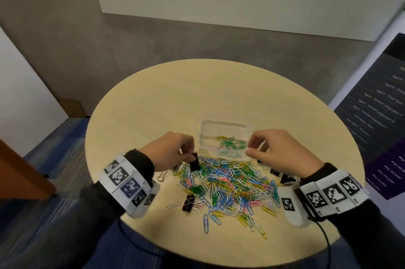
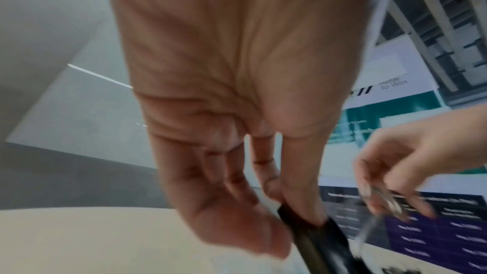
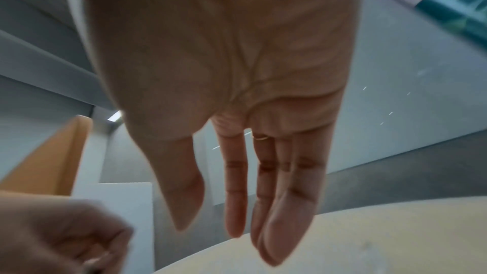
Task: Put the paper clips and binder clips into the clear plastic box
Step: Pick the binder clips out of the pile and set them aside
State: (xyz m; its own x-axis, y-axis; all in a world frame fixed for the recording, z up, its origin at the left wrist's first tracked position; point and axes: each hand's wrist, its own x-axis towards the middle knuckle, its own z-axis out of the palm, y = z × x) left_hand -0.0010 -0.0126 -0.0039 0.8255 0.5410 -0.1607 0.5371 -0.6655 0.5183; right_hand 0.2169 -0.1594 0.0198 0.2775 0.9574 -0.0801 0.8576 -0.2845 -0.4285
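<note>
The left hand [image 1: 168, 152] has its grip closed on one black binder clip [image 1: 194, 162], thumb and forefinger pinching its top edge so that it hangs over the near-left fringe of the paper clips [image 1: 232, 181]. Just to the right of that grip and a little beyond it stands the clear plastic box [image 1: 223, 125], open-topped on the tabletop [image 1: 153, 97]. The step in hand looks like carrying this clip over the box's left wall. To do it well, lift until the clip clears the rim, keep the pinch firm so the clip cannot swing, and let go only once it is over the middle, low enough not to bounce out. Any paper clips snagged on it should be shaken loose first. Nearer the person than the left grip lies a second binder clip [image 1: 188, 203] at the heap's edge. The heap itself holds far too many coloured paper clips to count, and the one box holds perhaps a dozen. Farther right, the right hand [image 1: 278, 152] hovers by the box's right end. Whether its grip holds anything I cannot tell, since the views disagree. Beneath it sit at least three more black binder clips [image 1: 285, 178], partly hidden.
</note>
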